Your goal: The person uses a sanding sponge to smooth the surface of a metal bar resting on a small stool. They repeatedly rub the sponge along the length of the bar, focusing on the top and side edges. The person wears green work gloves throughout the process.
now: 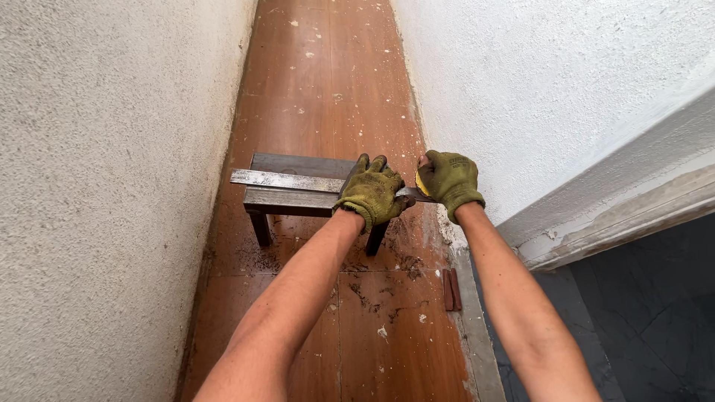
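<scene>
- While our gloved left hand [370,192] presses down, clenched over the flat metal bar [287,179], we judge it steadies the bar across the small metal bench [294,201].
- Our gloved right hand [449,182] grips the bar's end by the white wall [536,97].
- Two small brown pieces [451,289] lie on the dusty floor [328,82].
- We see no packages, labels or signs beyond a faint mark on the right glove.

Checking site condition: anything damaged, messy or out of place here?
Yes. Debris and chips litter the brown floor under the metal stand. Plaster is flaking along the right wall base, and the ledge shows peeling paint. Two small brown pieces lie loose by the floor edge. Both gloved hands, left and right, grip a metal strip.
</scene>
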